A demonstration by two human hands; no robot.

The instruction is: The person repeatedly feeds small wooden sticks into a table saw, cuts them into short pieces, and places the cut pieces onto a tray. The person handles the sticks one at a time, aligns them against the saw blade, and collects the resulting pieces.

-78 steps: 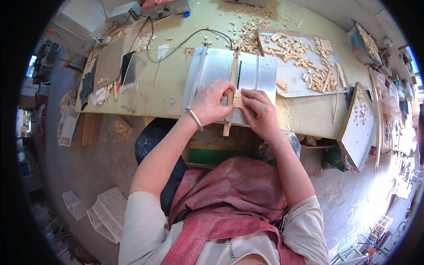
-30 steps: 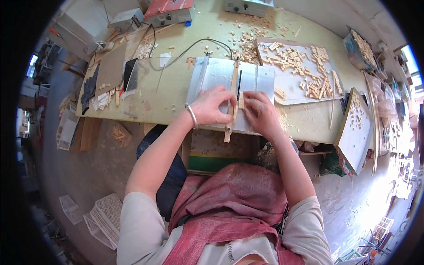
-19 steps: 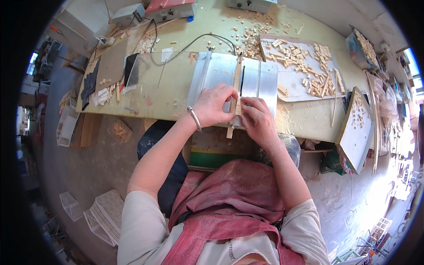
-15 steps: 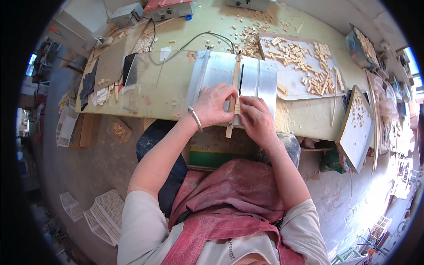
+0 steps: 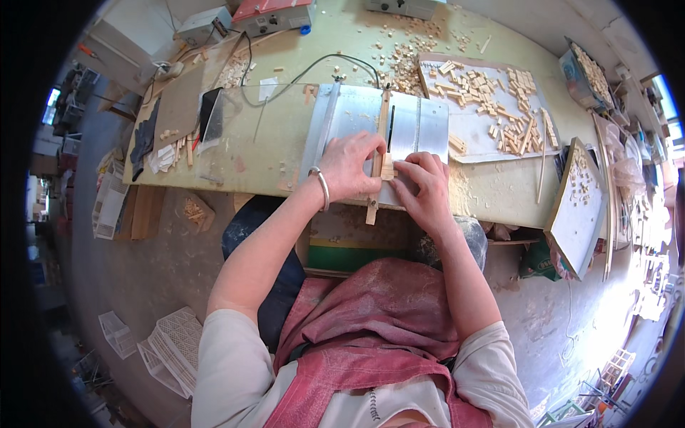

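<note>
A small pale wooden block [image 5: 388,170] sits on the silver metal saw table [image 5: 339,118], against the right side of a long wooden strip [image 5: 384,114]. My left hand [image 5: 351,165], with a bangle at its wrist, is curled around the strip from the left, thumb and fingertips meeting it beside the block. From the right, my right hand [image 5: 428,187] pinches the block's right edge between thumb and forefinger. A dark narrow slot [image 5: 391,128] runs beyond the block; whether a blade stands in it I cannot tell.
A white board [image 5: 467,139] bearing many small wooden blocks lies to the right. Loose offcuts [image 5: 403,68] are scattered behind the saw table. A clear sheet [image 5: 250,135] and a dark glove [image 5: 143,139] lie left. A black cable [image 5: 307,75] crosses the bench.
My right hand has shifted slightly right and its fingers have turned at the block, leaving more of the block showing. My left hand stays on the strip.
</note>
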